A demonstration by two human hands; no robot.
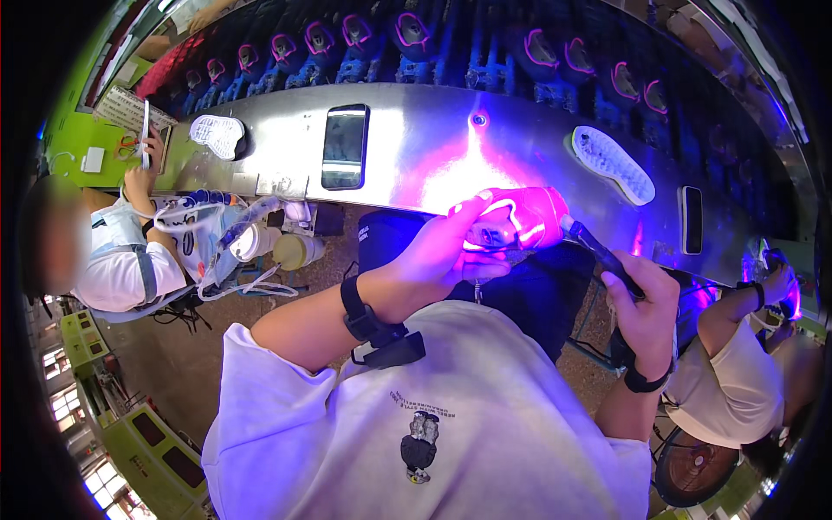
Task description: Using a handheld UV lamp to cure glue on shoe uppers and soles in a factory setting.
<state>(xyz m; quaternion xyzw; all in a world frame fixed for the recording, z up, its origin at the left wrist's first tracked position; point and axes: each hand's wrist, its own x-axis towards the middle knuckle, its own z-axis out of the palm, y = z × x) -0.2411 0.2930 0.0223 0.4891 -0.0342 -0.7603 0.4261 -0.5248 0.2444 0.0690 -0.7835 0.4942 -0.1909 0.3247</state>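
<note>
My left hand (446, 251) grips a shoe upper (516, 217) that glows pink under violet light, holding it just in front of the metal workbench (416, 147). My right hand (646, 303) is closed around a dark pen-like tool (602, 251) whose tip touches the shoe's right end. Both wrists wear black bands.
On the bench lie a black phone (344, 146), a white sole (217, 134) at left, another sole (611, 163) at right and a small dark device (692, 219). A row of shoes (364, 39) runs behind. Co-workers sit at left (113, 251) and right (745, 364). Containers (277, 247) stand below the bench.
</note>
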